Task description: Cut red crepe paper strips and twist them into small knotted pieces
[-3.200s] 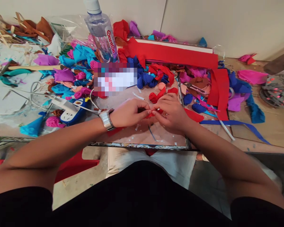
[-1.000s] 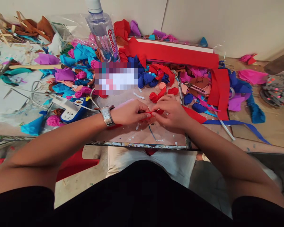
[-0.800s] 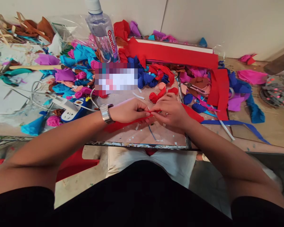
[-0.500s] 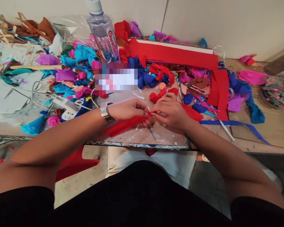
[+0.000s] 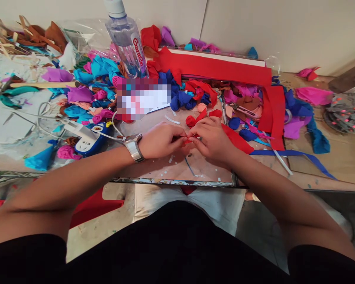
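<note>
Above the front part of the table, my left hand [image 5: 161, 140] and my right hand [image 5: 212, 139] meet fingertip to fingertip. Both are closed in a pinch around a small bit of red crepe paper [image 5: 185, 141], most of it hidden by the fingers. A wider red strip [image 5: 239, 140] lies on the table beside my right hand. Just beyond my fingers rests a crumpled red piece [image 5: 191, 120]. A metal-band watch [image 5: 134, 148] is on my left wrist.
A water bottle [image 5: 127, 45] stands at the back, near a long red sheet [image 5: 213, 67]. A power strip [image 5: 90, 144] with cables lies to the left. Right of centre are a box cutter [image 5: 246, 111] and a blue strip [image 5: 298, 154]. Colourful paper scraps surround them.
The long red strip that hung under my left hand is out of sight now. My left hand has turned, its fingers curled in more. My right hand has barely moved.
</note>
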`<state>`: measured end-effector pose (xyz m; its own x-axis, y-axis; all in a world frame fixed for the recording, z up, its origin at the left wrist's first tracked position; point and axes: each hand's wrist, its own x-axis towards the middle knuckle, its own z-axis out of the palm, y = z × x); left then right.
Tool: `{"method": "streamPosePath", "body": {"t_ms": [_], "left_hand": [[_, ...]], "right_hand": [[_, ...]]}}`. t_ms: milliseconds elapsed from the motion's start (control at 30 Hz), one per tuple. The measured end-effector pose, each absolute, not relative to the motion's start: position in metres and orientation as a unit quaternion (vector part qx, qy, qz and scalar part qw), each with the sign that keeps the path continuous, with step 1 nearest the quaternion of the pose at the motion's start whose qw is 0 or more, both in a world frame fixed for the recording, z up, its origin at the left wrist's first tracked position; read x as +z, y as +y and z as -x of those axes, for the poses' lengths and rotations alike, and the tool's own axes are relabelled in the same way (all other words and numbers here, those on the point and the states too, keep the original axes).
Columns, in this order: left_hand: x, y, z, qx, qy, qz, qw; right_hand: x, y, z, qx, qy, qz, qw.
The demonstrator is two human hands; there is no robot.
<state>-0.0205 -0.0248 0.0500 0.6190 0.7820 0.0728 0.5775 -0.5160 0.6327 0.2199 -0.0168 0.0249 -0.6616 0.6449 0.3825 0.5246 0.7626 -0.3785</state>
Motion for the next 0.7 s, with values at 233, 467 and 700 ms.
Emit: {"method": "streamPosePath", "body": {"t_ms": [233, 467, 700], "left_hand": [[0.046, -0.035, 0.015, 0.158, 0.431, -0.879, 0.131], [0.042, -0.033, 0.017, 0.15, 0.434, -0.882, 0.107], [0.039, -0.037, 0.015, 0.146, 0.437, -0.882, 0.094]], "right_hand": [[0.029, -0.023, -0.214, 0.155, -0.883, 0.357, 0.261], [0.027, -0.02, -0.216, 0.178, -0.868, 0.371, 0.279], [0.029, -0.023, -0.212, 0.166, -0.877, 0.372, 0.254]]}}
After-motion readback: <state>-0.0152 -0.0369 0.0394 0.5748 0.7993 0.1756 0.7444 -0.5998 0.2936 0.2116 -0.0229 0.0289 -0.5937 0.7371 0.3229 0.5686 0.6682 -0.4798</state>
